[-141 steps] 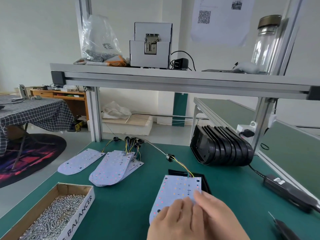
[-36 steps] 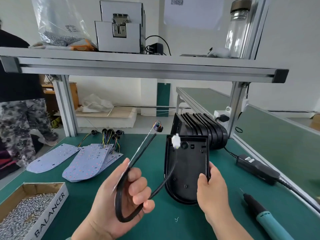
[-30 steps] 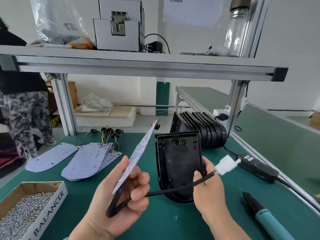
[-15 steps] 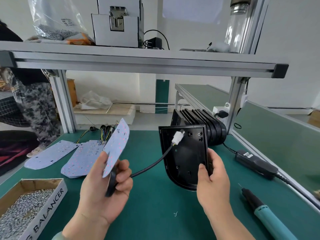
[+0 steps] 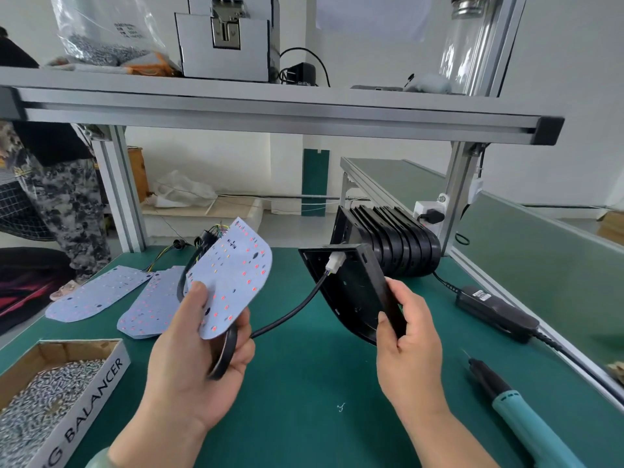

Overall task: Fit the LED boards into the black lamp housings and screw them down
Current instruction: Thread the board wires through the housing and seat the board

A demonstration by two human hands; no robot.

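Starting at the far left, a cardboard box (image 5: 98,396) of loose screws (image 5: 44,396) sits at the near edge of the green surface (image 5: 304,393). Behind it, more LED boards (image 5: 101,293) lie flat and overlapping, their coloured wires at the back.

My left hand (image 5: 196,363) is raised above the surface. Its thumb presses on the face of one LED board (image 5: 236,278) and its fingers curl round behind, so the board stands tilted, face toward me. The same fingers also trap a loop of the board's black cable (image 5: 225,352).

From this loop the cable sags rightward, clear of the surface. It ends in a white connector (image 5: 335,262) that lies at the upper inside of the black lamp housing (image 5: 351,292). Board and housing are apart, joined only by the cable.

My right hand (image 5: 410,346) grips the housing by its lower right edge, thumb on the rim of the open face and fingers wrapped round the outer wall. The housing is held off the surface, tipped with its open side toward the left.

Just behind it, a stack of further housings (image 5: 401,244) stands on edge. To the right lie a black power adapter (image 5: 496,312) and, nearest me, an electric screwdriver (image 5: 526,413) with a teal grip, untouched.
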